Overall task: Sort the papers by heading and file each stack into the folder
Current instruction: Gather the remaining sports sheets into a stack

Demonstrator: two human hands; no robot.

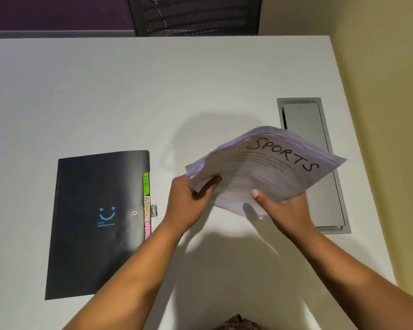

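Both hands pinch the papers: left hand (188, 198), right hand (280, 207), papers (260, 167) above worktop (153, 91). Loose grip; sheets could fan, slide, miss folder (96, 222).

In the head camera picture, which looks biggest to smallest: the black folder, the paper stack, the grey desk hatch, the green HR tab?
1. black folder
2. paper stack and grey desk hatch: about alike; the stack is held up nearer the camera, so no ranking
3. green HR tab
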